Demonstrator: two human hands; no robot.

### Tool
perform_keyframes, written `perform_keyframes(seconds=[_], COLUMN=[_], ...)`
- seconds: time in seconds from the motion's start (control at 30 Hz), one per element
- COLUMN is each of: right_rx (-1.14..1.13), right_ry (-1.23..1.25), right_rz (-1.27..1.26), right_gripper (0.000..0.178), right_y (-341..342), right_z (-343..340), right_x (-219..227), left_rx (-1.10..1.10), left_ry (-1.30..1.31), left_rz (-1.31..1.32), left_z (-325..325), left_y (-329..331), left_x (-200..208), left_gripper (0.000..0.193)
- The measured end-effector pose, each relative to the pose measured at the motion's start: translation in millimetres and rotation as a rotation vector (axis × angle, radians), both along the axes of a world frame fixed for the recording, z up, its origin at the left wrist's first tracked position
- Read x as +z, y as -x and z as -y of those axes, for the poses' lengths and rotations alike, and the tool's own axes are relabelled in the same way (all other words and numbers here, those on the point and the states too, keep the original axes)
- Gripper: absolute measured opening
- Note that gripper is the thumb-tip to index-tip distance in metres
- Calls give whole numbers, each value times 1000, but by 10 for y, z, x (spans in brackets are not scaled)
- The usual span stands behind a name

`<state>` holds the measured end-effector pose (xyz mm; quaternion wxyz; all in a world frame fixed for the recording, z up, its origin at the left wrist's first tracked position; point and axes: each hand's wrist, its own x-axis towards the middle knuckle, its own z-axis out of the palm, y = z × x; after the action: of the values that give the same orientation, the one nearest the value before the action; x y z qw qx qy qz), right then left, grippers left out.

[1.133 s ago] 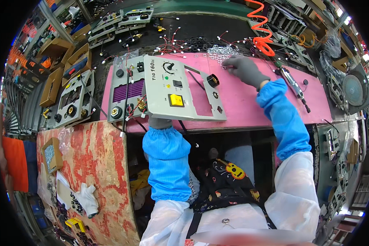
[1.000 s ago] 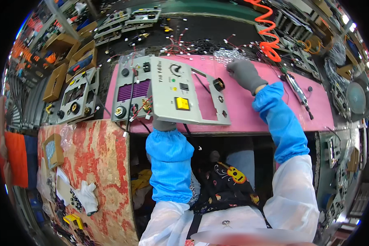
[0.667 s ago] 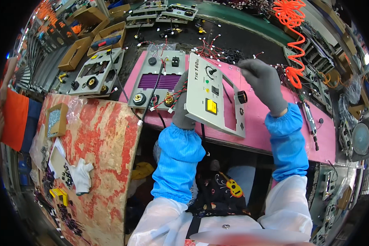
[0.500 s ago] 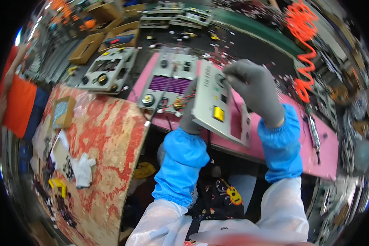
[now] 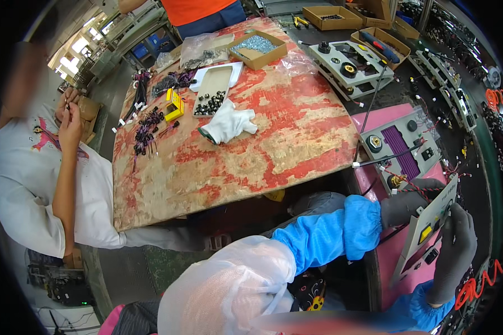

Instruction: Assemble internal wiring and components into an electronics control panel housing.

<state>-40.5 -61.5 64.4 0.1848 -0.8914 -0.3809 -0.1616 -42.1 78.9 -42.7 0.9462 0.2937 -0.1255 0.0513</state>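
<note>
View swung left – grey panel (image 5: 430, 229) now upright, clamped between left hand (image 5: 411, 201) and right hand (image 5: 455, 251)

Assembly workshop: control panels (image 5: 399, 146), wires (image 5: 146, 131)

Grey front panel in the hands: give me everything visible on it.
The grey front panel is a flat, light grey plate, metal by the look, tipped up on edge over the pink mat. It carries a yellow square button, a small black switch and a long slot. Red and black wires run from its back towards the purple-faced unit beside it. The gloved left hand grips its upper edge, the gloved right hand its right side.
</note>
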Motion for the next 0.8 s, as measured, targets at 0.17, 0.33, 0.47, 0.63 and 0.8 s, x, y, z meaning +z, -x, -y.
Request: perform_keyframes(seconds=[0.17, 0.33, 0.47, 0.63, 0.8], right_rx=[15, 126, 203, 338, 297], right_ry=[-231, -167, -167, -248, -315], right_rz=[-330, -238, -266, -382, -399], right_gripper=[24, 18, 11, 12, 13], right_y=[-198, -284, -310, -466, -389], right_z=[69, 76, 68, 165, 83], right_x=[-18, -9, -51, -88, -72], left_rx=[10, -13, 18, -39, -72], left_ry=[-4, 15, -46, 20, 61], left_rz=[30, 85, 45, 22, 47], left_z=[59, 68, 48, 67, 38], left_y=[-147, -171, -124, -106, -63], left_x=[-57, -24, -71, -42, 6], left_gripper=[44, 45, 44, 44, 42])
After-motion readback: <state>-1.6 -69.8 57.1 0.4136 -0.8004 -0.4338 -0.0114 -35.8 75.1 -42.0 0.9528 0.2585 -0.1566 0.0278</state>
